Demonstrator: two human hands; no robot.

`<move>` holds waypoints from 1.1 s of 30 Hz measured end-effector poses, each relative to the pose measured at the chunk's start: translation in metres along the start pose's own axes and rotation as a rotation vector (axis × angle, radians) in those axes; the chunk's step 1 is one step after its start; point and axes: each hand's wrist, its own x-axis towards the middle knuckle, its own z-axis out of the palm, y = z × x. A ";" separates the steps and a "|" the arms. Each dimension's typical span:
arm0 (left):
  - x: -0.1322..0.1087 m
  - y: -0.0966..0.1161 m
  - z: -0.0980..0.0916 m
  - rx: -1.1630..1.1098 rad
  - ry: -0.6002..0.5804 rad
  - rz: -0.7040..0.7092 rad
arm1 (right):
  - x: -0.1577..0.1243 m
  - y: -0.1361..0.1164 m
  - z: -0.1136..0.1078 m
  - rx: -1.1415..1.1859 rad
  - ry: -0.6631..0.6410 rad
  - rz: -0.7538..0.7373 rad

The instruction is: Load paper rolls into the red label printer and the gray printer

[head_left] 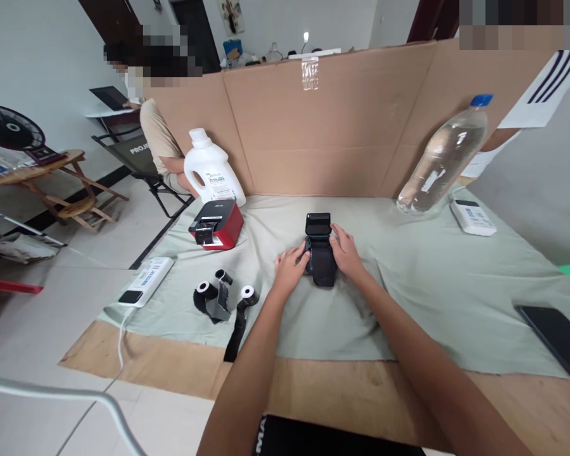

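Note:
A small black device (319,250) with its lid flipped up stands on the pale green cloth (432,285) in the middle of the view. My left hand (289,269) grips its left side with curled fingers. My right hand (346,250) presses against its right side, fingers closed around the edge. Both forearms reach in from the bottom of the view.
A red and black label printer (217,225) and a white jug (212,170) stand at the back left. Black ribbon rolls (223,296) lie front left beside a power strip (147,280). A clear bottle (441,158), a white device (472,216), a cardboard wall (323,126) and seated people surround.

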 end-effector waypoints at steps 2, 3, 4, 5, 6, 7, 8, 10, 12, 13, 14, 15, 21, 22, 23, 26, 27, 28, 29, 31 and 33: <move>0.000 0.001 0.000 0.002 0.011 0.005 | 0.013 -0.005 -0.007 -0.179 -0.081 -0.034; 0.000 0.001 0.000 0.005 0.018 0.006 | 0.019 -0.010 -0.011 -0.274 -0.129 -0.038; 0.000 0.001 0.000 0.007 0.026 0.007 | 0.025 -0.016 -0.015 -0.371 -0.185 -0.025; 0.000 0.001 0.001 0.007 0.034 0.007 | 0.031 -0.022 -0.018 -0.463 -0.249 0.006; 0.000 0.000 0.001 0.005 0.040 0.006 | 0.036 -0.029 -0.020 -0.543 -0.322 0.054; 0.001 0.000 0.002 0.000 0.043 0.006 | 0.042 -0.035 -0.020 -0.606 -0.396 0.110; 0.001 0.000 0.002 -0.006 0.044 0.007 | 0.047 -0.041 -0.019 -0.651 -0.467 0.167; 0.000 -0.001 0.003 -0.016 0.045 0.010 | 0.057 -0.051 -0.013 -0.702 -0.556 0.249; 0.000 0.000 0.002 -0.017 0.054 0.014 | 0.065 -0.057 -0.008 -0.723 -0.567 0.270; 0.000 0.001 0.001 -0.014 0.061 0.014 | 0.067 -0.060 -0.006 -0.725 -0.555 0.263; 0.000 0.001 0.001 -0.010 0.065 0.014 | 0.069 -0.062 -0.006 -0.722 -0.537 0.252; -0.001 0.002 0.000 -0.007 0.066 0.014 | 0.070 -0.064 -0.009 -0.716 -0.517 0.237; -0.001 0.001 -0.001 0.004 0.078 0.016 | 0.073 -0.096 -0.043 -0.505 -0.341 0.120; -0.001 0.000 -0.001 0.007 0.080 0.019 | 0.071 -0.105 -0.047 -0.391 -0.302 0.113; -0.001 0.000 0.000 0.010 0.078 0.022 | 0.068 -0.113 -0.048 -0.258 -0.268 0.111; 0.000 -0.002 0.002 0.007 0.080 0.023 | 0.056 -0.138 -0.038 0.055 -0.220 0.120; 0.000 -0.002 0.003 -0.002 0.087 0.022 | 0.052 -0.145 -0.031 0.100 -0.226 0.113; 0.001 -0.002 0.003 -0.012 0.095 0.020 | 0.048 -0.152 -0.023 0.120 -0.236 0.093; 0.001 -0.001 0.003 -0.022 0.098 0.014 | 0.044 -0.159 -0.014 0.115 -0.249 0.057; 0.001 -0.002 0.003 -0.038 0.096 -0.009 | 0.039 -0.172 0.008 0.065 -0.271 -0.061; 0.000 -0.003 0.003 -0.066 0.084 -0.021 | 0.035 -0.187 0.031 -0.014 -0.298 -0.185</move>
